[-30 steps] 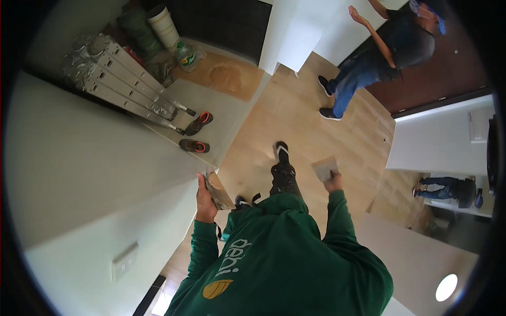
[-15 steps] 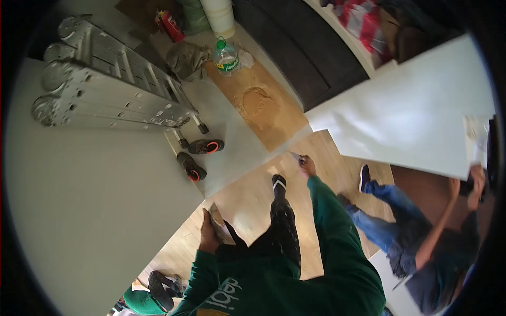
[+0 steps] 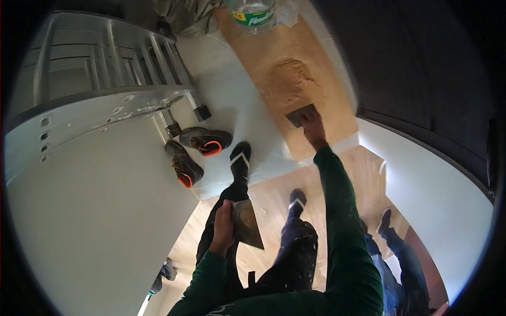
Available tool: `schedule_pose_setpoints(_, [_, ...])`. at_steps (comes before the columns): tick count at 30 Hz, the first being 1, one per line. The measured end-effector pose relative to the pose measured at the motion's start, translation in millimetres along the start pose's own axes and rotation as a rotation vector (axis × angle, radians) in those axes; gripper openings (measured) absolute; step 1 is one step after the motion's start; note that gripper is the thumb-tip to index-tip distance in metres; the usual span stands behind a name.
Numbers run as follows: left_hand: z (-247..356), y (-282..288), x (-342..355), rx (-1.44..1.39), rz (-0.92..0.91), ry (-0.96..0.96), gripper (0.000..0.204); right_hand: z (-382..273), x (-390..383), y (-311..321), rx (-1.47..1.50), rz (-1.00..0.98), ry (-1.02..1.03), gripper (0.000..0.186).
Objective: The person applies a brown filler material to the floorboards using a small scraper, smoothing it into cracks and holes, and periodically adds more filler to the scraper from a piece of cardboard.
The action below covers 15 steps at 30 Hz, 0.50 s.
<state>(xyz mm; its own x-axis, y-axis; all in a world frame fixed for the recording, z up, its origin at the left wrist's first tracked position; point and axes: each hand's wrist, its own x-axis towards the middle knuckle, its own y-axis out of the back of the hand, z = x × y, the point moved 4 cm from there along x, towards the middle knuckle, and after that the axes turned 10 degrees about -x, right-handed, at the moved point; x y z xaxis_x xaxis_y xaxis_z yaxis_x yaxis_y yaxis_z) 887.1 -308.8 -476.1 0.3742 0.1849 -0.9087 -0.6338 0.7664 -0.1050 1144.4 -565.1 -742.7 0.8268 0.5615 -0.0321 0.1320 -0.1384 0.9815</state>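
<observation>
My left hand (image 3: 223, 229) is closed around a wide metal putty knife (image 3: 247, 226), its blade smeared with tan filler, held over my left leg. Farther forward and to the right, my right hand (image 3: 314, 130) grips a second, rectangular putty knife (image 3: 299, 115). That dark blade hangs over a tan board (image 3: 334, 92), just on the near side of a spread mound of tan filler (image 3: 287, 81). Whether the blade touches the board I cannot tell. The handles of both knives are mostly hidden by my fingers.
A large clear bottle with a green label (image 3: 254, 16) stands at the board's far end. On the left are a folded metal ladder (image 3: 95, 108) and a pair of dark shoes (image 3: 205, 141) with orange lining. At lower right, another person's jeans-clad legs (image 3: 403, 258) show.
I have stepped forward, one foot now on the grey sheet. My right hand has reached the board beside the filler, and the left knife is turned with its blade face more visible.
</observation>
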Motion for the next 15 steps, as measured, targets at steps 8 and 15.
schedule_pose_setpoints(8, [18.6, 19.7, 27.9, -0.635, -0.027, 0.202, 0.053, 12.4, 48.5, -67.4, -0.188, -0.168, 0.049, 0.059])
schedule_pose_setpoints(15, [33.3, -3.6, 21.1, -0.492, 0.127, 0.254, 0.061, 18.2, 17.1, -33.2, -0.225, -0.458, -0.045, 0.031])
